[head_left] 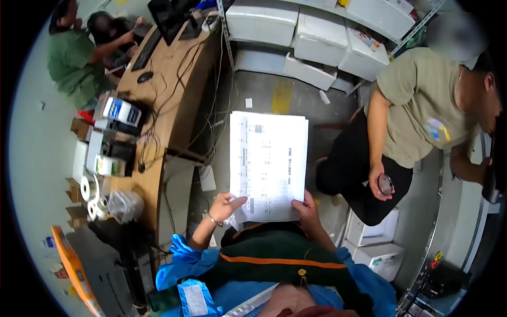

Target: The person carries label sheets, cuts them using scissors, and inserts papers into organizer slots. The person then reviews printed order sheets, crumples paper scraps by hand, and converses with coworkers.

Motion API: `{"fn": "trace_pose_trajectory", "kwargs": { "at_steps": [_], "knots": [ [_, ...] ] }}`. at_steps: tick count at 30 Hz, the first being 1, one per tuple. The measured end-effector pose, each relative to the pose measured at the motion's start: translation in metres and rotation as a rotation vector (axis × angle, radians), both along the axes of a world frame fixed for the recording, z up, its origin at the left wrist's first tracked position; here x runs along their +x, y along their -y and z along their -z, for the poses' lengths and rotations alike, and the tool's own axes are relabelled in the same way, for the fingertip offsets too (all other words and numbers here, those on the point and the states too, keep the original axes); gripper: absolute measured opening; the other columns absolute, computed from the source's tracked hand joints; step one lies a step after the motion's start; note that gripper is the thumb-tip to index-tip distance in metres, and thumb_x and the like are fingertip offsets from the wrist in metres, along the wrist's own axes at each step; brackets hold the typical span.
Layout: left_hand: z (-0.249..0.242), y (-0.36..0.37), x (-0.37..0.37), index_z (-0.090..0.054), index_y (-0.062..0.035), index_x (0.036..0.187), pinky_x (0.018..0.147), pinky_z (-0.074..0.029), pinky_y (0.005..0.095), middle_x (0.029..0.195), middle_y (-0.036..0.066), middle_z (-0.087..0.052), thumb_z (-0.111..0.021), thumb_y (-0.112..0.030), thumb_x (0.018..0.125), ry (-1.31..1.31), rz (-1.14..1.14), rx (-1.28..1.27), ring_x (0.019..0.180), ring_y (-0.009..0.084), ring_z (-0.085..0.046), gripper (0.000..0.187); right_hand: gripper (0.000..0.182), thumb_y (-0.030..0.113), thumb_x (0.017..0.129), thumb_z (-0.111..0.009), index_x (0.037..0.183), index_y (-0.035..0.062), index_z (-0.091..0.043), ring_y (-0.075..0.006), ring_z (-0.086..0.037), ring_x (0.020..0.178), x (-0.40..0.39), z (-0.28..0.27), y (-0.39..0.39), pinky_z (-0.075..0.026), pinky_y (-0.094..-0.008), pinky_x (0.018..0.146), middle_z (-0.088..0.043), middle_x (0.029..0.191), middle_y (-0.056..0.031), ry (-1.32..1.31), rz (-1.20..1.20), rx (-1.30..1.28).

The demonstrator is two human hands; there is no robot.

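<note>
A small stack of white printed sheets (269,164) is held up in front of my body, with tables of text on the top page. My left hand (224,206) grips the lower left corner, thumb pressed on the page, a metal bracelet at the wrist. At the lower right edge, my right hand (307,208) pinches the sheets with its thumb on top and its other fingers hidden behind. A crumpled whitish piece (232,220) shows below the left corner, near my left hand.
A wooden desk (171,100) with cables, a mouse (144,77) and label printers (122,112) runs along the left. White foam boxes (261,24) fill a rack ahead. A seated person (422,100) holds a small round object at right; two people are at the far left.
</note>
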State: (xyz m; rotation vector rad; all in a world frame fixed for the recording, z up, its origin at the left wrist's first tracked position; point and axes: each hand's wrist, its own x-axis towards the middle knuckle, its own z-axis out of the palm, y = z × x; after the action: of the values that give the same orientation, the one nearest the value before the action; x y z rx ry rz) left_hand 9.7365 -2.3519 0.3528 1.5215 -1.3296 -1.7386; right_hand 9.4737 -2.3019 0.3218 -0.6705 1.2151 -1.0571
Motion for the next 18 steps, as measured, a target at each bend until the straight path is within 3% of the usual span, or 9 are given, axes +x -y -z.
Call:
{"fn": "trace_pose_trajectory", "kwargs": {
  "at_steps": [3,4,7,12,13,18],
  "knots": [
    [-0.024,0.056,-0.002,-0.063,-0.0004,0.096,0.070,-0.047,0.0270,0.088,0.009,-0.064,-0.062,-0.010,0.077,-0.071,-0.051,0.066,0.077,0.0146,-0.059,0.021,0.044,0.007,0.079,-0.053,0.121,0.0024,-0.042,-0.0194,-0.050,0.098,-0.004,-0.024,0.068,-0.036,-0.0321,0.089,-0.053,0.110,-0.0098,0.187,-0.011,0.137],
    [-0.028,0.071,-0.004,-0.063,-0.0003,0.096,0.070,-0.047,0.0271,0.088,0.009,-0.064,-0.063,-0.010,0.077,-0.064,-0.026,0.082,0.077,0.0148,-0.059,0.021,0.046,0.013,0.079,-0.057,0.120,0.0025,-0.042,-0.0211,-0.049,0.099,-0.004,-0.029,0.088,-0.036,-0.0339,0.089,-0.052,0.109,-0.0120,0.211,-0.014,0.222],
    [-0.020,0.104,-0.016,-0.062,-0.0011,0.097,0.070,-0.048,0.0265,0.087,0.009,-0.064,-0.066,-0.010,0.074,-0.179,0.038,0.055,0.077,0.0141,-0.060,0.024,0.051,0.017,0.076,-0.061,0.120,0.0021,-0.042,-0.0234,-0.049,0.100,-0.007,-0.058,0.132,-0.037,-0.0364,0.088,-0.052,0.109,-0.0144,0.003,-0.079,0.226],
    [0.011,0.180,-0.022,-0.062,-0.0039,0.096,0.067,-0.049,0.0283,0.089,0.009,-0.063,-0.062,-0.012,0.077,-0.102,0.133,0.181,0.077,0.0146,-0.060,0.021,0.053,0.018,0.074,-0.061,0.122,0.0057,-0.043,-0.0264,-0.055,0.092,-0.042,-0.009,0.174,-0.045,-0.0388,0.081,-0.055,0.104,-0.0163,-0.087,-0.061,0.311],
    [0.012,0.199,-0.024,-0.061,-0.0033,0.097,0.067,-0.049,0.0289,0.087,0.009,-0.063,-0.062,-0.014,0.076,-0.163,0.150,0.177,0.076,0.0148,-0.060,0.023,0.051,0.018,0.076,-0.060,0.123,0.0067,-0.043,-0.0258,-0.055,0.093,-0.039,-0.021,0.189,-0.046,-0.0390,0.080,-0.055,0.104,-0.0150,-0.096,-0.003,0.433],
    [0.041,0.307,-0.029,-0.055,0.0015,0.104,0.071,-0.049,0.0297,0.091,0.011,-0.062,-0.063,-0.015,0.075,-0.165,0.249,0.413,0.079,0.0183,-0.060,0.034,0.047,0.014,0.079,-0.057,0.122,0.0019,-0.041,-0.0228,-0.056,0.090,-0.020,-0.014,0.248,-0.047,-0.0339,0.079,-0.056,0.104,-0.0146,-0.025,0.183,0.560]
  ]
}}
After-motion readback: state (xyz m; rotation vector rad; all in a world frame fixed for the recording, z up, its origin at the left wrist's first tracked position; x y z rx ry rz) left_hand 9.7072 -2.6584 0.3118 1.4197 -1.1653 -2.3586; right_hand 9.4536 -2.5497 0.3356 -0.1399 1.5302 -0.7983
